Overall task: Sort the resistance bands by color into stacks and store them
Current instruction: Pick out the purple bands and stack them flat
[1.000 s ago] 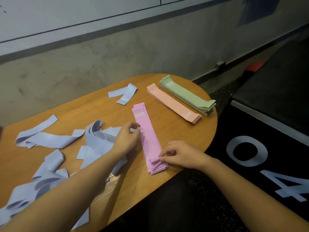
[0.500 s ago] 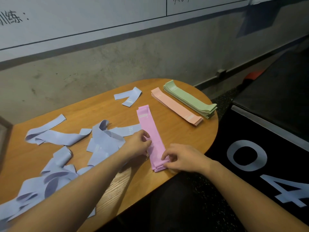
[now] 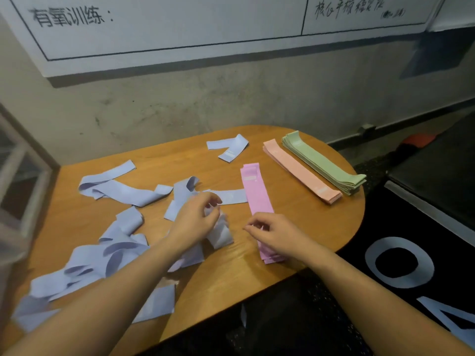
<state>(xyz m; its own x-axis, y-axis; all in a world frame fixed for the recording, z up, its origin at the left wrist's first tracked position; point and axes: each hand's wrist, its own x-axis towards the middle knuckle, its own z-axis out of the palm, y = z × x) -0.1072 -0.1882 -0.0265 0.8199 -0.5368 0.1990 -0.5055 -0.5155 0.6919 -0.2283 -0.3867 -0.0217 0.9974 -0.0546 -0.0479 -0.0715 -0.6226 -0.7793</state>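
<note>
Three sorted stacks lie on the round wooden table [image 3: 316,227]: a pink stack [image 3: 255,191] in the middle, a peach stack [image 3: 295,168] and a green stack [image 3: 323,163] at the far right. Several loose lavender bands [image 3: 115,191] are scattered over the left half, and one folded lavender band [image 3: 231,147] lies apart at the back. My left hand [image 3: 198,217] grips a blurred lavender band [image 3: 221,233] just left of the pink stack. Over the pink stack's near end hangs my right hand [image 3: 275,232], fingers loosely curled and holding nothing.
A concrete wall with a whiteboard [image 3: 180,27] rises close behind the table. A black box with white numerals [image 3: 411,258] stands to the right of the table. A window frame [image 3: 15,176] is at the left edge.
My left hand left the pink stack, moved left and took hold of a lavender band. My right hand lifted its fingers from the pink stack's near end. The camera tilted up.
</note>
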